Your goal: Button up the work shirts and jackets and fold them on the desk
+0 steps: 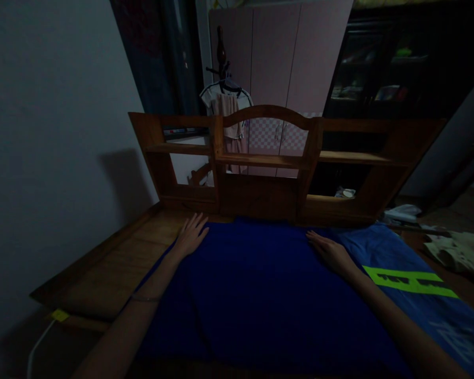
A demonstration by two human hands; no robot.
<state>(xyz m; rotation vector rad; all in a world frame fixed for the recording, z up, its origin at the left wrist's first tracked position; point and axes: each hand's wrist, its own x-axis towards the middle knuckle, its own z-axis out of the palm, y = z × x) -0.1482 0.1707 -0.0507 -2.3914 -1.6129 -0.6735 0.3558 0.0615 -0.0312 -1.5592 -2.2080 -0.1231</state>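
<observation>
A dark blue cloth [256,295] lies spread over a wooden surface, with a few creases on its left side. My left hand [190,236] rests at the cloth's far left corner, fingers stretched and slightly apart. On the far right part of the cloth is my right hand [331,252], flattened with its fingers extended. Neither hand grips anything that I can see. Beside the right forearm, a lighter blue cloth [371,243] carries a yellow-green band [413,282] with dark lettering. Whether it is separate from the dark blue cloth, I cannot tell.
A wooden shelf unit [260,196] stands upright behind the cloth. Bare boards [130,263] run along the wall on the left. Pale crumpled cloth [460,252] lies at the right. Hanging clothes [229,108] and a pink wardrobe [274,58] stand farther back. The room is dim.
</observation>
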